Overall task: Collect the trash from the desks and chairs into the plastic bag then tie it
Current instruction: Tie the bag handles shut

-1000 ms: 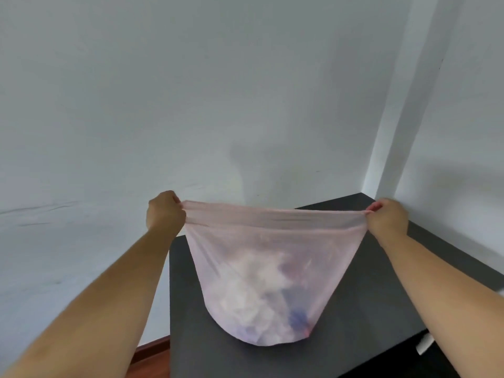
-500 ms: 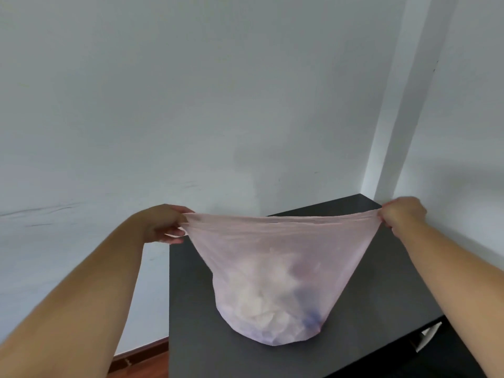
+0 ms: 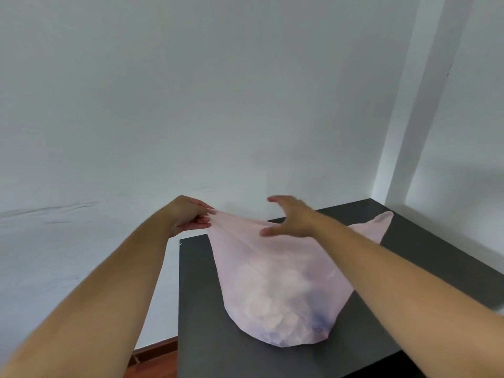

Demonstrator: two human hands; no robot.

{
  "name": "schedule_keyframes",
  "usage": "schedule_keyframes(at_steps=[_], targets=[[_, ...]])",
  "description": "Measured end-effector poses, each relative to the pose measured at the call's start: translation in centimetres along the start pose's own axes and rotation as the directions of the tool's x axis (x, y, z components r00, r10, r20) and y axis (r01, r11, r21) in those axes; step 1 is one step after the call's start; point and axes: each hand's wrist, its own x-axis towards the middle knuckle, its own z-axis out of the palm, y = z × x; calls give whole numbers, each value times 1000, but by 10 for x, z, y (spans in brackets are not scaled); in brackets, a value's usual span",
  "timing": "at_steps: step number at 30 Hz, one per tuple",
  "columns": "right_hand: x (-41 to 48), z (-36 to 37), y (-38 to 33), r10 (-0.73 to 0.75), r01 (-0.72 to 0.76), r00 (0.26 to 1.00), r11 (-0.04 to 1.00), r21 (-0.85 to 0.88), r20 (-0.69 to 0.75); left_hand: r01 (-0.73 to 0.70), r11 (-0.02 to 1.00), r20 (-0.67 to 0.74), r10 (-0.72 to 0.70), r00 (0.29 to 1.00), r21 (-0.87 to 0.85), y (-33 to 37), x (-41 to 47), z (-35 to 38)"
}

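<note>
On dark desk [image 3: 420,257]: translucent pink plastic bag [image 3: 275,290], bulging, untied.

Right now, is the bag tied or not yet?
Not tied. The bag shows no knot: the left hand pinches one corner, and the other corner lies loose on the desk.

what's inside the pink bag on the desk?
Through the translucent pink plastic bag, crumpled white trash and something dark blue near the bottom right. The film blurs them, so individual items can't be identified.
</note>
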Motion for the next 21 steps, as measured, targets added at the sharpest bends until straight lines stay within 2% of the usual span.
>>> schedule_keyframes(at_steps=[2, 4, 7, 9, 12, 15, 18, 19, 21], targets=[[8, 25, -9, 35, -19, 996, 981, -192, 83, -20, 1000, -14, 20, 1000, 4, -2, -4, 0], [12, 40, -9, 74, -45, 995, 941, -337, 73, -43, 999, -37, 43, 998, 7, -5, -6, -3], [16, 47, -1, 63, -66, 998, 971, -230, -20, -116, 993, -46, 117, 992, 26, -13, -7, -15], [16, 40, 3, 29, -42, 998, 973, -227, -63, -184, 980, -40, 187, 982, 74, -27, -5, -20], [15, 34, 2, -3, -8, 998, 983, -186, -60, -177, 971, -53, 187, 981, 159, -63, 0, -16], [15, 34, 5, -11, 9, 1000, 990, -141, -17, -175, 972, 95, 161, 982, 157, -88, 10, 6], [12, 35, 6, -7, 8, 1000, 997, -71, 5, -264, 964, 129, 260, 957, 18, -81, 17, 42], [10, 36, 6, -9, 8, 1000, 999, -54, -4, -290, 955, 94, 294, 951, -59, -75, 18, 54], [3, 43, 4, -11, 8, 999, 998, -62, -49, -268, 937, -33, 268, 963, -225, -65, 16, 72]])
